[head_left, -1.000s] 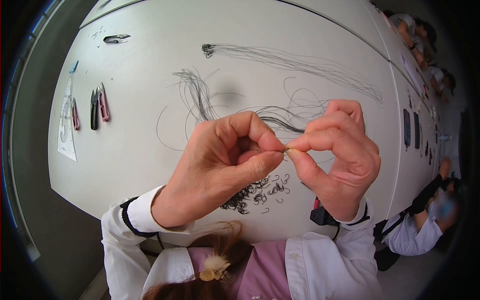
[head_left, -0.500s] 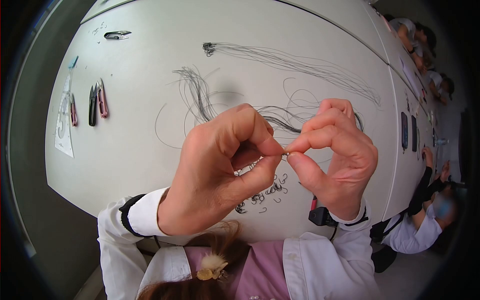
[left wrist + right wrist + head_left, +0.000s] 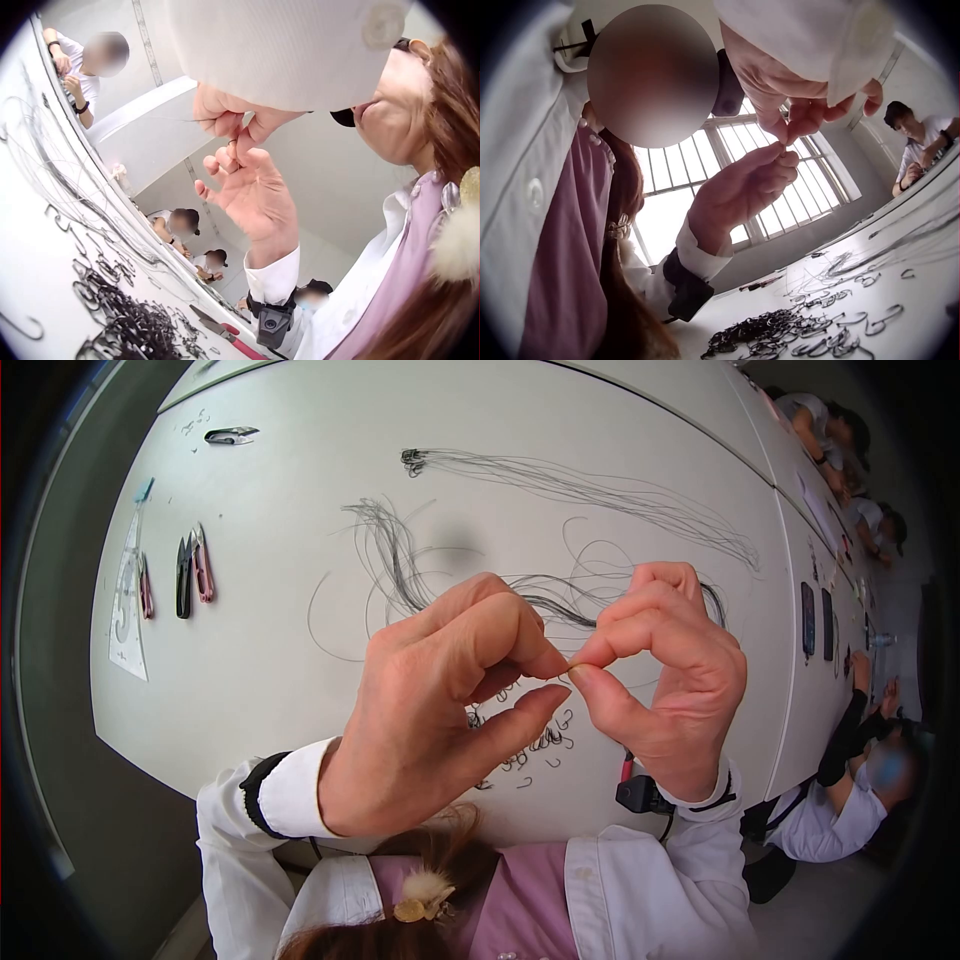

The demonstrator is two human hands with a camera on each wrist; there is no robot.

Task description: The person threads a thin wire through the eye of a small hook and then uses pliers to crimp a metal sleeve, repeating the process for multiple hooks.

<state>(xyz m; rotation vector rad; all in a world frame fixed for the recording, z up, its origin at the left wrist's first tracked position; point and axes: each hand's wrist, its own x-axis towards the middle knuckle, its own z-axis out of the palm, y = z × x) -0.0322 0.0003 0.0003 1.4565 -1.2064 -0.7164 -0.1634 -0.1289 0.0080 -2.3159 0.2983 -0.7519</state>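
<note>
In the head view my left hand (image 3: 430, 700) and right hand (image 3: 670, 660) meet at the fingertips above the table. Right thumb and forefinger pinch a tiny fish hook (image 3: 232, 142), mostly hidden by the fingers. The left forefinger reaches to that pinch, its thumb a little apart below. Out of the left hand's curled fingers runs a thin fishing line (image 3: 180, 120) in the left wrist view. Loose black fish hooks (image 3: 757, 330) lie heaped beneath the hands. Beyond the hands spreads a loose bundle of dark line (image 3: 400, 565).
Farther back lies a second line bundle (image 3: 600, 490) with hooks at one end. At left are black thread snips (image 3: 184, 578), pink snips (image 3: 204, 568) and a triangle ruler (image 3: 128, 625). Red-handled pliers (image 3: 240, 345) lie near the right wrist. Other people sit along the table at right.
The left thumb has parted from the left forefinger and dropped slightly. Both hands stay close to the same place; the right hand keeps its pinch.
</note>
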